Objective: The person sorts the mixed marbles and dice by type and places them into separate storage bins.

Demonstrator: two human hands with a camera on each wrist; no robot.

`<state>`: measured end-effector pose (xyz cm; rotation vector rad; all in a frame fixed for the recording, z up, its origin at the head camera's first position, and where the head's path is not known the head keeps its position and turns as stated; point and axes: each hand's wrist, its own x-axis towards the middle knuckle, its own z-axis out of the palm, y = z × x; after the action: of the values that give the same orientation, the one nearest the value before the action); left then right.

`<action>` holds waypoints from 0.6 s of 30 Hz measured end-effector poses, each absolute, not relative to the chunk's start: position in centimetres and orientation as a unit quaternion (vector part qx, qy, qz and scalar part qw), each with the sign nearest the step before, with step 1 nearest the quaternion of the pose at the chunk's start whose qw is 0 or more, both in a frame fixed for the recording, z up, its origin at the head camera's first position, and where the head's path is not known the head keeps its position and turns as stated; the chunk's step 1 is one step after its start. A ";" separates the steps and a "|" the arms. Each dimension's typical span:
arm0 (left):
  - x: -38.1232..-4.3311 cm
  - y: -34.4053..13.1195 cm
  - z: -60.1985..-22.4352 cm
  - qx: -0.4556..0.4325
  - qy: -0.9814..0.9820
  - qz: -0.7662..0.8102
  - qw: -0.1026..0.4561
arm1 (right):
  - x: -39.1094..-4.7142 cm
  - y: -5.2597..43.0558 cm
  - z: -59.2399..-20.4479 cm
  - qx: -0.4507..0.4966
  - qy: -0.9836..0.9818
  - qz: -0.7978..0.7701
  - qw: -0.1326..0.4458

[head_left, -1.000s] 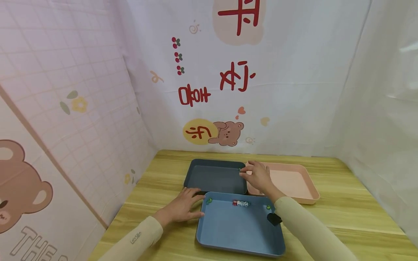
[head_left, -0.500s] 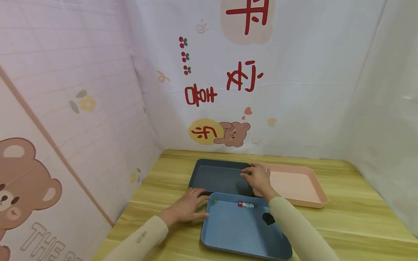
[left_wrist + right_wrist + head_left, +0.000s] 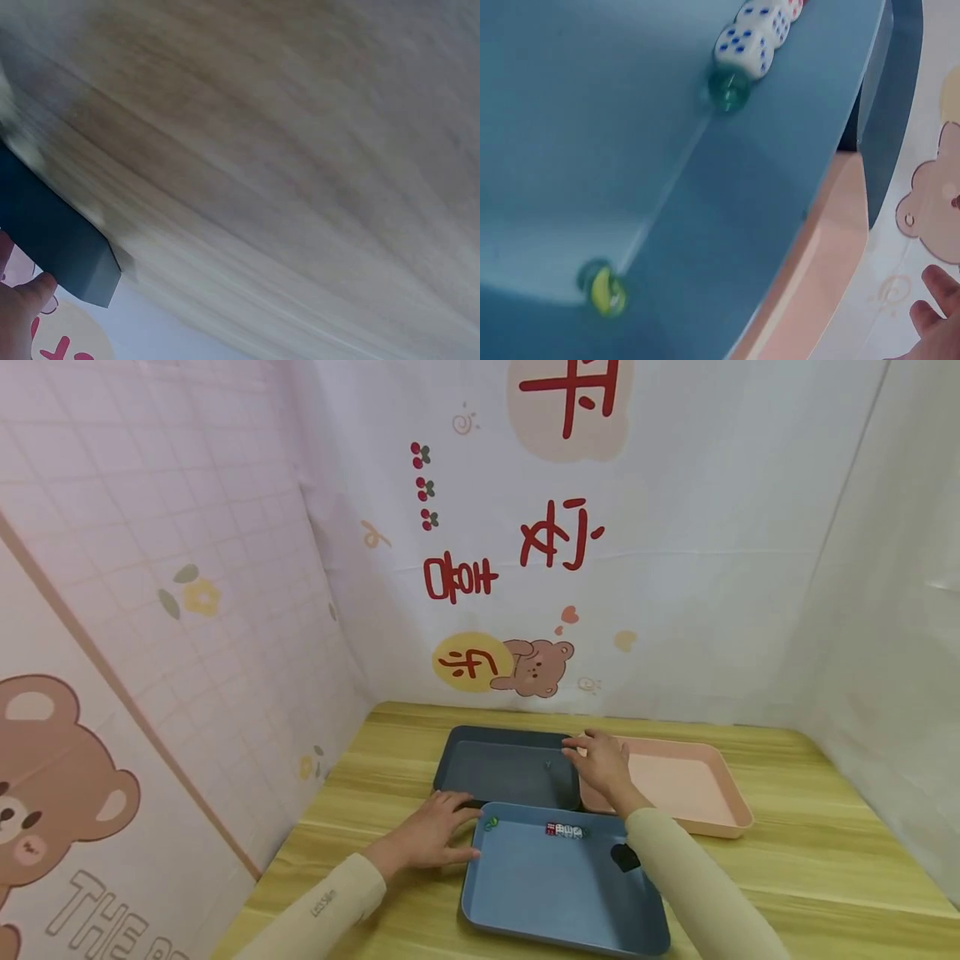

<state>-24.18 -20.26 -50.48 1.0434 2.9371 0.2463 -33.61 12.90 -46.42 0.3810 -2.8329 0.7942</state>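
White sheets [image 3: 697,610] printed with brown bears [image 3: 63,777], cherries [image 3: 425,489] and red characters [image 3: 553,537] hang behind and beside a wood-grain desk [image 3: 817,860].

the far right corner of the blue tray [image 3: 555,893] is covered by the right sleeve [image 3: 697,877]; the yellow-green marble [image 3: 607,292] there is blurred. the far left corner of the pink tray [image 3: 678,783] is hidden by the right hand [image 3: 602,764]. near the right edge of the dark tray [image 3: 491,770], a speck [image 3: 548,764] is too small to be identified.
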 end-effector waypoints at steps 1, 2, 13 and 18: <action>-24.2 -20.2 -50.5 0.334 0.940 0.076 0.006 | -33.5 13.2 -46.3 0.127 -0.952 0.266 0.085; -24.2 -20.2 -50.5 0.334 0.939 0.076 0.005 | -33.5 13.4 -46.3 0.127 -0.953 0.262 0.086; -24.1 -20.1 -50.4 0.331 0.939 0.089 -0.004 | -33.5 15.7 -46.3 0.143 -0.950 0.256 0.106; -24.0 -20.0 -50.5 0.328 0.940 0.093 -0.002 | -33.1 16.6 -46.5 0.157 -0.944 0.265 0.114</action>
<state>-24.02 -19.96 -50.48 1.0326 2.9566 0.2934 -33.07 16.63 -46.53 0.4617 -2.7687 0.7766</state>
